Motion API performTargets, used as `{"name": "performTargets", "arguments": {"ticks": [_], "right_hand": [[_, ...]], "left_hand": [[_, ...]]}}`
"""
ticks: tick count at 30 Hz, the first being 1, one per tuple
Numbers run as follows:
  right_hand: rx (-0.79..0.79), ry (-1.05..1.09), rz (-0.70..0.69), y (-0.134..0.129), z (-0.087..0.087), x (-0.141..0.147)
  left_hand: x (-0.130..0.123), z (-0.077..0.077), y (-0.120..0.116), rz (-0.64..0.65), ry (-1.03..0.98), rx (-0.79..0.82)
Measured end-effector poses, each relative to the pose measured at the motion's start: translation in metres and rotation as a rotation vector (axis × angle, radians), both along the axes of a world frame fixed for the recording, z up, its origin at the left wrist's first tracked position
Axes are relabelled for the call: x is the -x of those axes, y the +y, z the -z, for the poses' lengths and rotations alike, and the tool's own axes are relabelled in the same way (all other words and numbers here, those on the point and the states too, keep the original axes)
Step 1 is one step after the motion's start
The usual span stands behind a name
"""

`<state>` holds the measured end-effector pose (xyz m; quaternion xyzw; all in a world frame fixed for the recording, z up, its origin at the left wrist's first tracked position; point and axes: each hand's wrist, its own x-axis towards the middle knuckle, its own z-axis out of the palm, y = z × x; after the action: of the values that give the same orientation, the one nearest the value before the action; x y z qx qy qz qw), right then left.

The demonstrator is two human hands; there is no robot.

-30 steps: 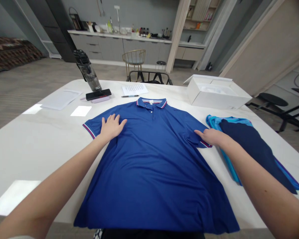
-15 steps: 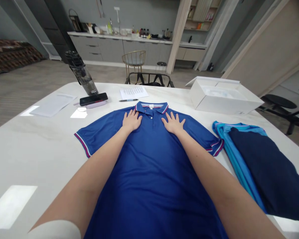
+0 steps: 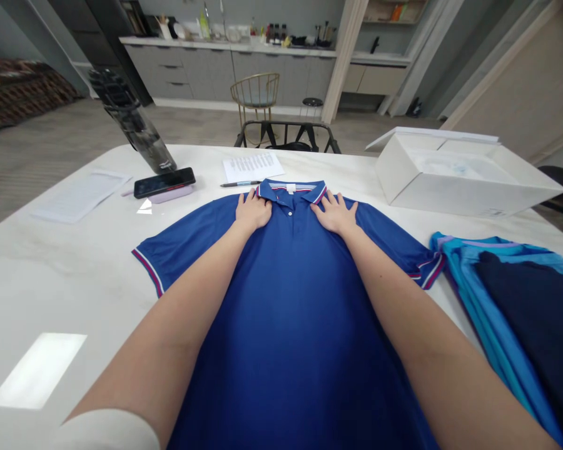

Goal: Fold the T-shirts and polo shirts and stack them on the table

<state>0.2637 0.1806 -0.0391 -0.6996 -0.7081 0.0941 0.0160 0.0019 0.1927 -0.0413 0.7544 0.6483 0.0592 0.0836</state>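
Observation:
A blue polo shirt [image 3: 291,312] lies face up on the white table, its collar at the far end and its lower hem out of view. Red and white stripes edge its collar and sleeves. My left hand [image 3: 253,212] rests on the shirt beside the left collar point, fingers spread. On the other side of the button placket, my right hand [image 3: 334,214] lies with fingers apart, touching the cloth by the right collar point. Both palms face down, and neither hand grips anything.
Folded blue and navy clothes [image 3: 530,300] lie at the right, touching the right sleeve. Behind them stands an open white box [image 3: 473,187]. A bottle [image 3: 145,137], phone [image 3: 164,182], pen [image 3: 240,184], printed sheet [image 3: 253,166] and another paper [image 3: 82,197] lie across the far side.
Both hands have slid slightly up toward the collar. The shirt's front looks smoother, with fewer creases across the middle. My view has shifted a little.

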Motion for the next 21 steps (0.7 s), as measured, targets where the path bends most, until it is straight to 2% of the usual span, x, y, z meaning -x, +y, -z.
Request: {"name": "performTargets", "arguments": {"ticks": [5,8,10,14,16,18,21], "right_hand": [[0.004,0.029,0.009,0.012,-0.004,0.007],[-0.095,0.059,0.071,0.0,-0.005,0.015],[-0.154,0.098,0.162,-0.014,-0.003,0.012],[-0.097,0.192,0.36,-0.051,0.004,-0.02],[-0.082,0.182,0.413,-0.07,0.007,-0.043],[-0.078,0.154,0.422,-0.087,0.009,-0.064],[-0.079,0.112,0.351,-0.107,0.009,-0.089]], "left_hand": [[-0.006,-0.002,0.01,0.0,0.007,-0.017],[-0.005,-0.004,-0.004,-0.031,-0.041,-0.063],[0.004,-0.006,-0.022,-0.102,-0.065,-0.081],[0.043,-0.006,-0.064,-0.261,-0.036,-0.03],[0.065,-0.004,-0.08,-0.285,-0.02,0.014],[0.084,-0.002,-0.091,-0.271,-0.002,0.032],[0.103,0.001,-0.097,-0.232,0.021,0.018]]}}
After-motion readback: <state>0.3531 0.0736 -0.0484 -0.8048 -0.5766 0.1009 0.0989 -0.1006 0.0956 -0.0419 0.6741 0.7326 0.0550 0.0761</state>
